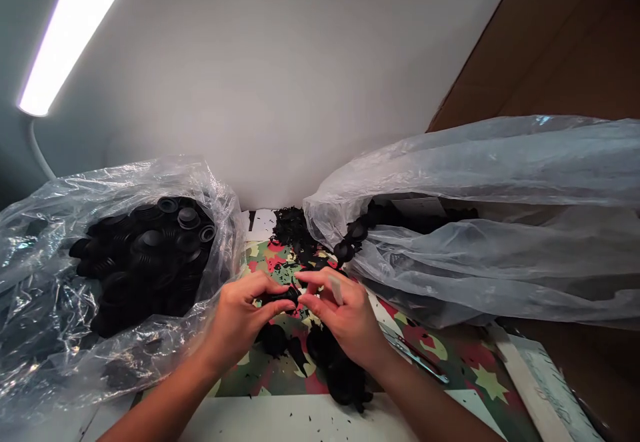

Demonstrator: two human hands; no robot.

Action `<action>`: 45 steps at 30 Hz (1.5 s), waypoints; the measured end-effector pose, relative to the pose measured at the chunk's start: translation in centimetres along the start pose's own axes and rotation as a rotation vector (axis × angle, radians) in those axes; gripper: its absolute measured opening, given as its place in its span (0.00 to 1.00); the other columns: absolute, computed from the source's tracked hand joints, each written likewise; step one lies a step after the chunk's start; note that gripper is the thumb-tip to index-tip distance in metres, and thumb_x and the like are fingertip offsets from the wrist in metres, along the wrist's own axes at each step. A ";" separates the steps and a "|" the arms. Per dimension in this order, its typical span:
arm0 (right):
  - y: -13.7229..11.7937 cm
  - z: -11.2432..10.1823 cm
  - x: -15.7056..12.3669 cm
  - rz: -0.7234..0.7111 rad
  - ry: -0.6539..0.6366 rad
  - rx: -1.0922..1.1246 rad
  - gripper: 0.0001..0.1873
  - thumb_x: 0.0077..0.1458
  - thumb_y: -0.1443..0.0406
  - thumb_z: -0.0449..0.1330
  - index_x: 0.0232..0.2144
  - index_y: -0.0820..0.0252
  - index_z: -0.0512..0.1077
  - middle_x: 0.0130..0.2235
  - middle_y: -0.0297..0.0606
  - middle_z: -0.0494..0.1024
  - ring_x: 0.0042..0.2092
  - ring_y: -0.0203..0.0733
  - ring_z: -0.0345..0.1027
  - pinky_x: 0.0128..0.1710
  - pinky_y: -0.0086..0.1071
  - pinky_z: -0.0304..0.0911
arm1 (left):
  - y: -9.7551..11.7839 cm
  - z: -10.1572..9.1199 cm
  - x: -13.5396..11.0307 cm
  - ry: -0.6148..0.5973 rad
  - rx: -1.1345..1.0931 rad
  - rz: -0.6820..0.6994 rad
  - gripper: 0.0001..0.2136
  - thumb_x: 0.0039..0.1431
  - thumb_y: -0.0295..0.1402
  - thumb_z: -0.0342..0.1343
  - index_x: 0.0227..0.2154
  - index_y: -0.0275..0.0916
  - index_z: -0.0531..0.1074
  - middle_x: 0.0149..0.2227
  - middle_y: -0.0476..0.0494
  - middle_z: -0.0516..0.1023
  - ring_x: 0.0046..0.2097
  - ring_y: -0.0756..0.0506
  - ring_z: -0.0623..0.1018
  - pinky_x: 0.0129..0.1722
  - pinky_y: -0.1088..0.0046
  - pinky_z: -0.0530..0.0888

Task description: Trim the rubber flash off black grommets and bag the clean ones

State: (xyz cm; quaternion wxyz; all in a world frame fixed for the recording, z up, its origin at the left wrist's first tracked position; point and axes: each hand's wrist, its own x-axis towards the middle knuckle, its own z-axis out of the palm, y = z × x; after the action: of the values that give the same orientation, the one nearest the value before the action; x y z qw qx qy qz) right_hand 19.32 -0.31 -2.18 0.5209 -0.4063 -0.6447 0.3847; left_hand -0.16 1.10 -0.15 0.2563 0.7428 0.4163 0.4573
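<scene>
My left hand and my right hand meet over the table, and both pinch one small black rubber part between thumbs and fingers. Under the hands lie several more black rubber parts, some still joined with ragged flash. Black trimmings are scattered on the patterned mat beyond the fingers.
A clear plastic bag at the left holds a heap of black round caps. A larger clear bag at the right spills strung black parts. A metal tool lies right of my right hand. A cardboard box stands at the back right.
</scene>
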 end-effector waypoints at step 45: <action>-0.8 0.6 0.2 0.318 -0.064 0.160 0.25 0.61 0.45 0.54 0.30 0.59 0.74 0.20 0.30 0.68 0.25 0.36 0.61 0.29 0.31 0.57 | 0.0 0.4 -0.1 0.097 -0.384 -0.191 0.03 0.47 0.29 0.71 0.27 0.41 0.85 0.25 0.46 0.82 0.28 0.47 0.79 0.29 0.75 0.76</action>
State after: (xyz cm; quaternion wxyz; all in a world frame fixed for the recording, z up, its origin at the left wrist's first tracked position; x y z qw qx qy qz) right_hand 18.62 -0.47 -1.42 0.4634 -0.4479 -0.5558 0.5251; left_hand 0.21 1.00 -0.37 0.4147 0.6150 0.4018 0.5370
